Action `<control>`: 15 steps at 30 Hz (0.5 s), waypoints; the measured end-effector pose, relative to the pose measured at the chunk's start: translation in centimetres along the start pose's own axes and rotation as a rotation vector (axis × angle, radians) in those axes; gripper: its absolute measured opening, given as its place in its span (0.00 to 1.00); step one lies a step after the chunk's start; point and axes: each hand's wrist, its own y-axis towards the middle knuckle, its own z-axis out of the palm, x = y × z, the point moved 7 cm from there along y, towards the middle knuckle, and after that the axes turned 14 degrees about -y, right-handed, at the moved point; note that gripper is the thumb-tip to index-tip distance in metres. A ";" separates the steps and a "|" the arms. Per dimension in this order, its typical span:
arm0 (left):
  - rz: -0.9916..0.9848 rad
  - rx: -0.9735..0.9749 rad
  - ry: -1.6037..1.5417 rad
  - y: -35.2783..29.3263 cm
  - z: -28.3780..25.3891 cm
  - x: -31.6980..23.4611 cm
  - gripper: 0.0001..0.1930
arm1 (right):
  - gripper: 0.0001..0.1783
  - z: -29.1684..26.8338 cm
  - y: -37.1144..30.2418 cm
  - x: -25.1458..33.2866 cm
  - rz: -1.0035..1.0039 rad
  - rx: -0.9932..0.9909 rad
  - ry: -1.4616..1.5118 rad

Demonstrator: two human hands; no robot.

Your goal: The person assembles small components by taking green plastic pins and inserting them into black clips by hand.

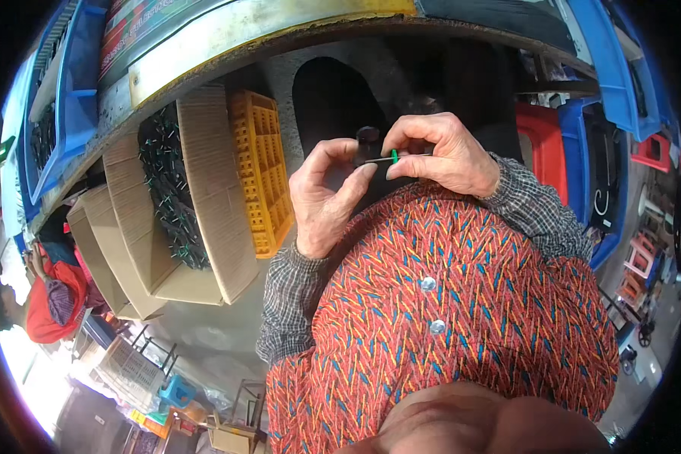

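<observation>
Above my lap, my left hand (pixel 329 193) pinches one end of a thin dark rod-like piece (pixel 378 160) between thumb and fingers. The other end is in the pinch of my right hand (pixel 445 155). A small bright green ring-like part (pixel 394 156) sits around the piece, close to my right thumb and forefinger. Just above my left fingertips is a dark, shiny rounded thing (pixel 368 136); its kind I cannot make out. Both hands are closed and near each other, with a short stretch of the piece bare between them.
The worktable's worn edge (pixel 280 36) runs across the top. An open cardboard box (pixel 223 189) with dark strands and green tips (pixel 174 189) stands left, beside a yellow crate (pixel 261 174). Blue bins (pixel 74 121) flank the table; a red stool (pixel 543 144) is right. Another person (pixel 57 303) is far left.
</observation>
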 end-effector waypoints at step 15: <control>0.161 -0.033 0.049 -0.3 2.4 -0.9 0.07 | 0.13 0.5 -1.6 -2.8 0.131 -0.005 0.322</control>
